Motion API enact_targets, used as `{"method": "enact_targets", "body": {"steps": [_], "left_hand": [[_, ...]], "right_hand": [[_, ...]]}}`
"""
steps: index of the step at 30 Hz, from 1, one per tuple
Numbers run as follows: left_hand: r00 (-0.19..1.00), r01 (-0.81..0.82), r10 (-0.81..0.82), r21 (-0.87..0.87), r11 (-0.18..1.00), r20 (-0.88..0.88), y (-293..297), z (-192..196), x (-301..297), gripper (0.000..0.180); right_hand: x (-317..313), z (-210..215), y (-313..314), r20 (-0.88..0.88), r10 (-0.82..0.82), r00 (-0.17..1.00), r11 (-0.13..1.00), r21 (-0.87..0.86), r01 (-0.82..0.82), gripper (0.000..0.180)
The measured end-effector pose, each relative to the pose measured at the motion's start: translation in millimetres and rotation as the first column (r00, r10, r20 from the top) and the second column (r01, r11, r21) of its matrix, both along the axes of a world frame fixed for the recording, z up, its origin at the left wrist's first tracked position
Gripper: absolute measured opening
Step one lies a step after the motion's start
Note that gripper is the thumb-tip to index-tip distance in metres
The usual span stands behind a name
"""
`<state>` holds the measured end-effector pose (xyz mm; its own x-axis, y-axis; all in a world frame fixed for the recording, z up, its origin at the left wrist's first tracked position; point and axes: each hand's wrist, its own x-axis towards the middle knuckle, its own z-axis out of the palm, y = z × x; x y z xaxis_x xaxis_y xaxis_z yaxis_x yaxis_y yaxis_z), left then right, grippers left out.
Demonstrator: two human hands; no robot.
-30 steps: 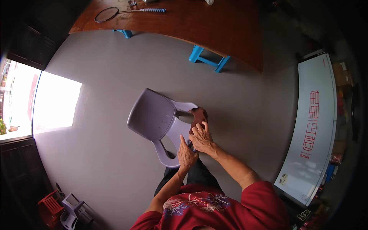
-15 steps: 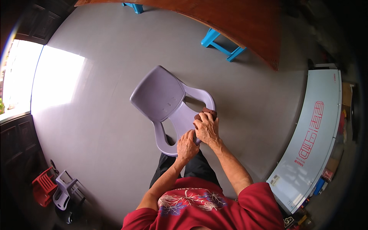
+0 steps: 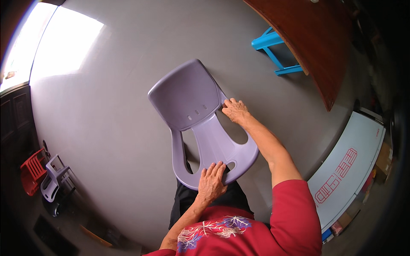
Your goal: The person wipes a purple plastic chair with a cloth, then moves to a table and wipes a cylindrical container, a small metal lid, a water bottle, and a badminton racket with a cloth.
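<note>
A pale purple plastic chair [image 3: 183, 96] with curved arms stands in front of me, its seat on the far side and its backrest rim toward my body. My left hand [image 3: 211, 181] grips that near rim, fingers laid over the top beside the oval hand hole. Farther off, my right hand [image 3: 235, 110] has its fingers curled round the right arm of the chair, close to where it meets the seat. The undersides of both grips are hidden. No brown cloth shows at either hand.
A reddish-brown table [image 3: 311, 47] juts in at the upper right, with a blue stool [image 3: 273, 47] under its edge. A long pale box with red print [image 3: 346, 175] lies at the right. Small red [image 3: 32, 173] and purple chairs [image 3: 52, 181] stand at the lower left.
My right hand has moved from the near rim up along the chair's right arm; the brown cloth under it is out of sight. The chair appears turned, and the view has shifted.
</note>
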<state>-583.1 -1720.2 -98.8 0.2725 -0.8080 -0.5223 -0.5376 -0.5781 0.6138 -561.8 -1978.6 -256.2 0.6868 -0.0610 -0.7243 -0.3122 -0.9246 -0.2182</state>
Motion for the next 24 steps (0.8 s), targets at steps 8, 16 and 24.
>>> {"method": "enact_targets", "body": {"steps": [8,16,24], "left_hand": [[0.997,0.025,-0.022,0.048,0.999,-0.071,-3,4,9,0.076],[0.996,-0.074,0.073,-0.025,0.997,-0.052,-1,2,5,0.068],[0.987,-0.139,0.136,-0.034,0.99,-0.085,-2,3,3,0.062]], "right_hand": [[29,-76,15,0.007,0.174,0.985,0.945,-0.282,-0.165,0.026],[-22,26,38,-0.101,0.339,0.935,0.94,0.085,-0.331,0.018],[-70,180,74,0.13,0.002,0.992,0.957,0.288,-0.04,0.025]]}}
